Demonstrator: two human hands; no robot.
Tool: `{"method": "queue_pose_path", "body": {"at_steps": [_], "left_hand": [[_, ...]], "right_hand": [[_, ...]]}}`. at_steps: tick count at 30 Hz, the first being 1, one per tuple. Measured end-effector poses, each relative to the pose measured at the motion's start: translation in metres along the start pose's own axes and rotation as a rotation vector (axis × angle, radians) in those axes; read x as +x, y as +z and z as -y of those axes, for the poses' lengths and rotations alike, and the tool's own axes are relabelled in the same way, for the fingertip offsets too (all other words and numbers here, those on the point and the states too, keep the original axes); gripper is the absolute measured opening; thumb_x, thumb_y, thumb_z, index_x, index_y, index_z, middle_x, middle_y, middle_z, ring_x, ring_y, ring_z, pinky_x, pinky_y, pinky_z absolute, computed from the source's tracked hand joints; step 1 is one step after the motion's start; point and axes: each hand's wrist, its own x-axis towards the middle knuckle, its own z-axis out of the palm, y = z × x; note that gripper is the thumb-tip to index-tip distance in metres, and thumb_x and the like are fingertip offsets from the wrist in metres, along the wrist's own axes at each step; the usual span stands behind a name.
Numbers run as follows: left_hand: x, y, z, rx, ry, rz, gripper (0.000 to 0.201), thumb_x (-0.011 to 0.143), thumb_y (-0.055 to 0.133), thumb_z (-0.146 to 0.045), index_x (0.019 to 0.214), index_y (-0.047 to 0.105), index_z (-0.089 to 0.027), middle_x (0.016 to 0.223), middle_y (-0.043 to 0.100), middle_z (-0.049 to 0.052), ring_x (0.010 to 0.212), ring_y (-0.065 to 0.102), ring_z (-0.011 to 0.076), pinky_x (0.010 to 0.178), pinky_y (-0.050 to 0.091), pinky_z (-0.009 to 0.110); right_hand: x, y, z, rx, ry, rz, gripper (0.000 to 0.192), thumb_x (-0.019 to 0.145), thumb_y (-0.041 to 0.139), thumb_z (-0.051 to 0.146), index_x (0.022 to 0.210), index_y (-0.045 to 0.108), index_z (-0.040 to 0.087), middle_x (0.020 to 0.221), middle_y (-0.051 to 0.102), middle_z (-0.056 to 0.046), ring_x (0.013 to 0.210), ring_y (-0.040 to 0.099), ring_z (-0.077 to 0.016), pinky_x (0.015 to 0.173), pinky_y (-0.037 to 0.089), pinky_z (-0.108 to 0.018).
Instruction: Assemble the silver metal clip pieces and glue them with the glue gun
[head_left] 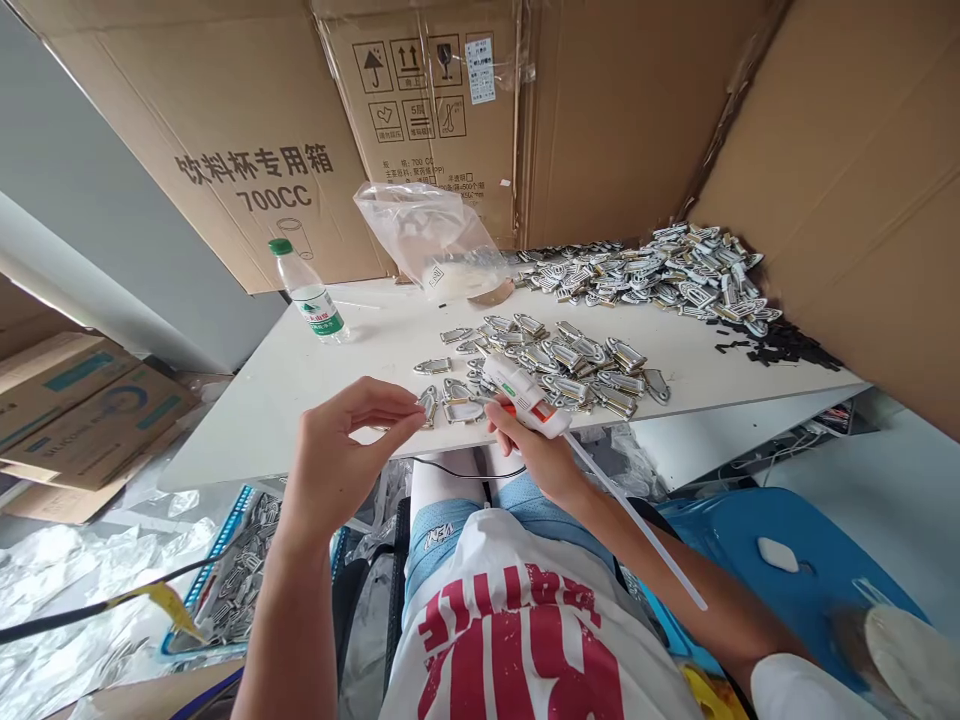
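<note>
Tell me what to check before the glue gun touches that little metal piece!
1. Left hand pinches the metal piece: ok.
2. Right hand grips the glue gun: ok.
3. Glue stick sits in the gun's back: ok.
4. Nozzle is near the piece: ok, though touching or apart, cannot tell.
5. Fingertips are away from the nozzle: cannot tell.
6. Bottle and bag stand apart from the hands: ok.

bench [360, 350]: white, tilted in view
left: water bottle [309, 292] lying down
back: plastic bag [439, 240]
middle, right: metal clips [570, 355], heaped
right edge: black bits [780, 347]
</note>
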Motion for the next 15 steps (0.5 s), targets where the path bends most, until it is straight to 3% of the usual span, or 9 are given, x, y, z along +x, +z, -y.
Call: {"method": "queue_pose_path", "body": {"at_steps": [9, 15], "left_hand": [[0.0013, 0.0009, -0.0016, 0.081, 0.008, -0.059, 0.018, 0.08, 0.095, -0.027, 0.091, 0.081, -0.025, 0.083, 0.081, -0.001, 0.075, 0.075, 0.0157, 0.077, 0.065, 0.029], [0.0023, 0.002, -0.0036, 0.134, 0.022, -0.091, 0.011, 0.083, 0.093, -0.035, 0.087, 0.085, -0.028, 0.086, 0.083, 0.0, 0.079, 0.076, 0.0201, 0.08, 0.066, 0.035]], "right_hand": [[-0.0005, 0.0, 0.003, -0.006, 0.004, -0.004, 0.036, 0.099, 0.076, 0.058, 0.087, 0.073, 0.023, 0.065, 0.061, 0.004, 0.069, 0.058, -0.0168, 0.08, 0.048, -0.032], [0.0004, 0.0005, 0.0033, -0.006, -0.001, -0.001, 0.041, 0.1, 0.074, 0.061, 0.088, 0.072, 0.022, 0.07, 0.065, 0.003, 0.062, 0.052, -0.0138, 0.072, 0.045, -0.032]]}}
